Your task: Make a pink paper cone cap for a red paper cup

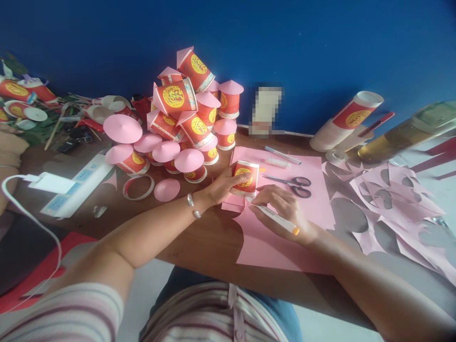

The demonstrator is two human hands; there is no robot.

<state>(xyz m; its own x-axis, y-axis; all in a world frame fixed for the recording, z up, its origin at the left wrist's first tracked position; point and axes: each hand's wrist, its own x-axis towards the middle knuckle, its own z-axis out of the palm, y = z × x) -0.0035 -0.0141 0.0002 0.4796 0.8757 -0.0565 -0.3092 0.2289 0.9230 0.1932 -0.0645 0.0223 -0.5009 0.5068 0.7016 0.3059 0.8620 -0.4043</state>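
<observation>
My left hand (226,185) grips a red and white paper cup (242,175) with a yellow round emblem, tilted a little over the table. In my right hand (280,206) is a white marker (276,218) with an orange end; its tip is close to the cup's lower edge, and whether it touches I cannot tell. Pink paper sheets (281,254) lie beneath both hands. Just beyond my right hand rest dark-handled scissors (299,186), a white glue stick (278,163) and a pale pen (283,155).
Several red cups with pink cone tops (190,161) are piled behind my left hand. A tape roll (138,186), pink disc (167,190) and power strip (76,185) lie left. At right are stacked paper cups (345,121), a bottle (402,133) and cut pink scraps (392,199).
</observation>
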